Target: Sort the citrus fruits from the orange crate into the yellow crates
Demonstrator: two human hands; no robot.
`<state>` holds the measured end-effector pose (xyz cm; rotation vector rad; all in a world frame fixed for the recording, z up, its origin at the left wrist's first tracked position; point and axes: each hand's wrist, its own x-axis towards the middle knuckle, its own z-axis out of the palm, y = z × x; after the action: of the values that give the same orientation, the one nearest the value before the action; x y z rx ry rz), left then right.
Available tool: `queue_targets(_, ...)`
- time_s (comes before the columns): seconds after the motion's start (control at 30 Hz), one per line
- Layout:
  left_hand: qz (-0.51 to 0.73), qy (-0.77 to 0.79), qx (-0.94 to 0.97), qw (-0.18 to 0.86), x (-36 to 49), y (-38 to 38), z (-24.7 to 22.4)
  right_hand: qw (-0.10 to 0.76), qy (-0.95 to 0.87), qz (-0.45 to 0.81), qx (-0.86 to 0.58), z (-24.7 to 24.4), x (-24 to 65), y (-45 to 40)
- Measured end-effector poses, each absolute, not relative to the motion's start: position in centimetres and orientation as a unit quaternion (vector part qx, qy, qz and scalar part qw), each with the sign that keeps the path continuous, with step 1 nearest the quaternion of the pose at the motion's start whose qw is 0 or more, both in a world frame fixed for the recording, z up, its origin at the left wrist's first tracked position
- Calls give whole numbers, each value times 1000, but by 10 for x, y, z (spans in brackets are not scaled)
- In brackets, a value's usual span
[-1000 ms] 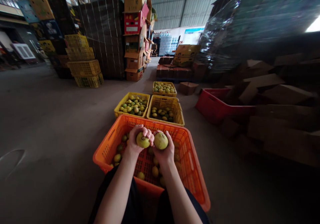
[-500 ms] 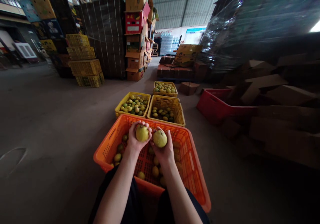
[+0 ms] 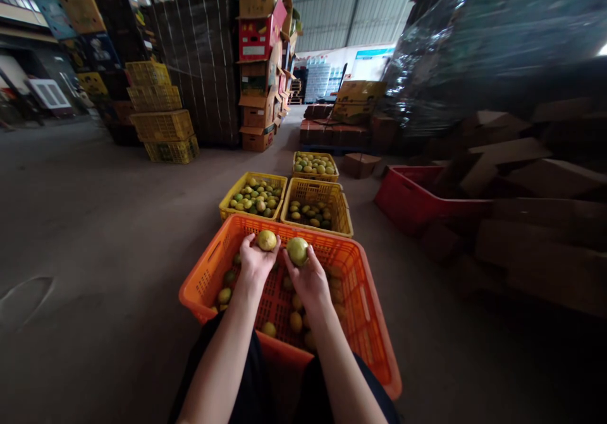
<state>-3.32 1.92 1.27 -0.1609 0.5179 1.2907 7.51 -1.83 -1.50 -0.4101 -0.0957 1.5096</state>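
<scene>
My left hand (image 3: 257,261) is palm up, its thumb and fingers spread around a round yellow fruit (image 3: 266,240) that sits toward the fingertips. Beside it, my right hand (image 3: 309,278) grips a larger yellow-green fruit (image 3: 297,251) between thumb and fingers. Both hands are over an orange plastic crate (image 3: 374,310) in front of my knees. Several similar fruits, such as a yellow one (image 3: 224,296), lie in this crate, partly hidden by my forearms.
Beyond the orange crate stand a left yellow crate (image 3: 226,204), a right yellow crate (image 3: 346,212) and a farther yellow crate (image 3: 317,176), all containing fruit. A red crate (image 3: 403,203) and cardboard pieces (image 3: 535,234) lie right. Stacked yellow crates (image 3: 164,126) and cartons (image 3: 256,111) stand behind.
Both hands have tipped slightly forward, and the fruits have shifted toward the fingertips. My left fingers have opened out from around their fruit. The right fruit has moved slightly left. The view has shifted slightly.
</scene>
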Motion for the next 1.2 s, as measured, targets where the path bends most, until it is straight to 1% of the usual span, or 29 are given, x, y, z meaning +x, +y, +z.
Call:
queue_targets(0.1,592,241,-73,766,-33,19,14,715,-43,670,-198,-17,74,-16)
queue_targets(0.27,606,252,-68,752,-32,23,10,692,-59,688,-212,-16,75,-15)
queue_targets(0.4,607,247,-57,753,-30,24,10,695,-53,685,-213,-14,76,-17)
queue_targets(0.6,596,145,-42,789,-30,16,20,664,-80,707,-231,-11,74,-22)
queue_targets(0.73,550,96,-2,829,-36,11,21,663,-96,712,-212,-6,73,-26)
queue_targets(0.87,533,109,22,839,-37,9,18,667,-90,711,-203,-5,73,-26)
queue_targets(1.03,535,156,-16,830,-29,11,17,698,-50,675,-232,-9,72,-22)
queue_targets(1.2,597,221,-19,771,-27,14,20,717,-31,650,-251,-7,75,-24)
